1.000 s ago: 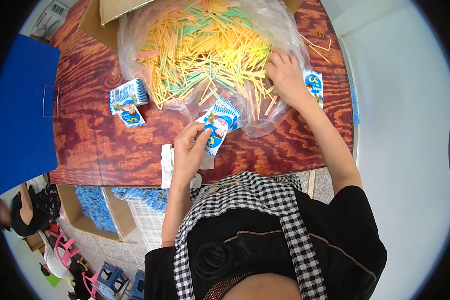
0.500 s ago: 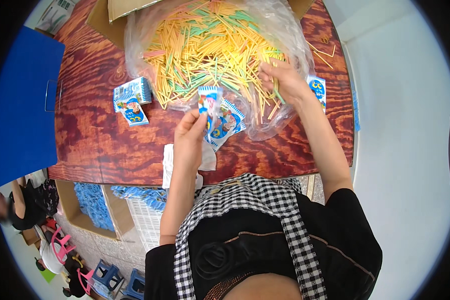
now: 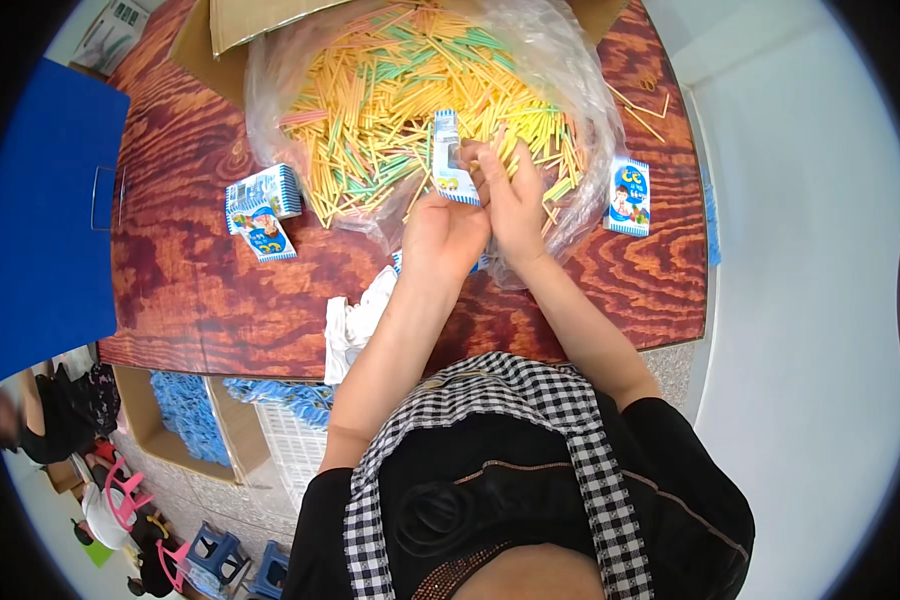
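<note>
My left hand [image 3: 444, 237] is closed on the lower end of a small blue-and-white printed packet [image 3: 448, 150], which stands up from the fingers. My right hand [image 3: 515, 200] is right beside it, fingers bent together close to the packet's side. Thin coloured sticks show at those fingertips, partly hidden by the hand. Behind both hands spreads a big heap of thin yellow, green and pink sticks [image 3: 370, 110] in a clear plastic bag [image 3: 270, 95]. Edges of more packets peek out beneath my wrists, mostly covered.
A cardboard box [image 3: 205, 55] holds the bag on the wood-patterned table [image 3: 220, 310]. Two packets [image 3: 263, 190] lie at left, another packet [image 3: 628, 196] at right. A white cloth [image 3: 355, 320] lies by my left forearm. At lower left are blue stools [image 3: 215, 550] and other people.
My right hand has moved left from the heap, with sticks in its fingers, to the packet. My left hand has shifted right and forward with the packet. The packet at right is now uncovered.
</note>
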Tool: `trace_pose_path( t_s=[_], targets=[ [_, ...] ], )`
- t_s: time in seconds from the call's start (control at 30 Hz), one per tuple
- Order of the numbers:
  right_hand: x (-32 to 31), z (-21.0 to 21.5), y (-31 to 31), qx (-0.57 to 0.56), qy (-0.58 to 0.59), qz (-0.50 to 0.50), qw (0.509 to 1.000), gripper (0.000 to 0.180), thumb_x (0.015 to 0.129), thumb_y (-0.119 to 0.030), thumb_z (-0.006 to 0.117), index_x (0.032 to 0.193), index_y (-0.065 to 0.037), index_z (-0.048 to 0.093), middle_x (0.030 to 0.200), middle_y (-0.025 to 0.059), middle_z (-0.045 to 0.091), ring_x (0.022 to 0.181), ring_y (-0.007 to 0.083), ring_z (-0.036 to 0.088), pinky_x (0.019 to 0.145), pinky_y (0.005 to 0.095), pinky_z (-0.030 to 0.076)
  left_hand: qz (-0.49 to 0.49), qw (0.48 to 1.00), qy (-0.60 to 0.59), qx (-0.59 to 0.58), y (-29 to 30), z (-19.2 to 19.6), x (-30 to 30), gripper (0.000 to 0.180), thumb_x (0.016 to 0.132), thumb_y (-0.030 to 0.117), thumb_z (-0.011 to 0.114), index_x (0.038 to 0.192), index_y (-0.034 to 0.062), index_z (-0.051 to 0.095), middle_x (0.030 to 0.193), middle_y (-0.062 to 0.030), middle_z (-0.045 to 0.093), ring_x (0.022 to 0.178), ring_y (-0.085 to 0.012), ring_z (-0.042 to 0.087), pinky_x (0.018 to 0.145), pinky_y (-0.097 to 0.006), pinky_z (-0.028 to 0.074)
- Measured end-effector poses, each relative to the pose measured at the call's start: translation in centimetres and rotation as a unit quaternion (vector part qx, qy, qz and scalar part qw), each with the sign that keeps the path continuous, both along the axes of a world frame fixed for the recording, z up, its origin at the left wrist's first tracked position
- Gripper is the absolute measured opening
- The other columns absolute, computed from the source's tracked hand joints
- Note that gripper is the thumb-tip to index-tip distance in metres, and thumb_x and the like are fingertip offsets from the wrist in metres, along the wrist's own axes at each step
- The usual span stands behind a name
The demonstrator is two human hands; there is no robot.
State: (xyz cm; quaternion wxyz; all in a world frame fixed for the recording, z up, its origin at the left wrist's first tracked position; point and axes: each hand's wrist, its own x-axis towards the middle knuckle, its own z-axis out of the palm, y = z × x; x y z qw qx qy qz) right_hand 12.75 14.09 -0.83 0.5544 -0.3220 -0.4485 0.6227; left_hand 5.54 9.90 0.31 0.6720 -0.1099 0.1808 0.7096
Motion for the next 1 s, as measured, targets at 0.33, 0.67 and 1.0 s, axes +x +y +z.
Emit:
trace_pose_path(
  t_s=[0.33, 0.67, 1.0],
  targets=[
    [2.1, 1.7, -0.1, -0.083, 0.021, 0.066, 0.994, 0.018, 0.099, -0.017, 0.049, 0.097, -0.001, 0.056, 0.085, 0.0055, 0.065, 0.076, 0.0116, 0.059, 0.074, 0.0259, 0.047, -0.033, 0.982, 0.181, -0.034, -2.6, 2.8, -1.6, 0.026, 0.096, 0.007, 0.043, 0.118, 0.0026, 0.056, 0.117, -0.0094, 0.061, 0.109, -0.0201, 0.056, 0.099, -0.033, 0.041],
    [3.8, 0.0, -1.1, 0.011, -0.165, 0.162, 0.973, 0.024, 0.09, -0.015, 0.06, 0.109, -0.001, 0.057, 0.106, 0.0083, 0.062, 0.099, 0.0183, 0.058, 0.084, 0.032, 0.048, -0.02, 0.459, 0.863, 0.209, -1.3, 5.6, -2.6, 0.008, 0.09, 0.007, 0.054, 0.096, 0.0006, 0.053, 0.13, -0.014, 0.057, 0.134, -0.0345, 0.04, 0.115, -0.049, 0.019],
    [4.7, -0.3, -1.0, 0.143, -0.18, 0.217, 0.949, 0.046, 0.083, -0.014, 0.068, 0.125, -0.002, 0.051, 0.114, 0.0101, 0.057, 0.103, 0.0175, 0.056, 0.083, 0.0304, 0.048, -0.033, 0.393, 0.892, 0.221, -2.9, 5.8, -1.8, 0.008, 0.088, 0.006, 0.055, 0.095, 0.0016, 0.053, 0.138, -0.0175, 0.047, 0.13, -0.0339, 0.042, 0.114, -0.055, 0.017]
  ],
)
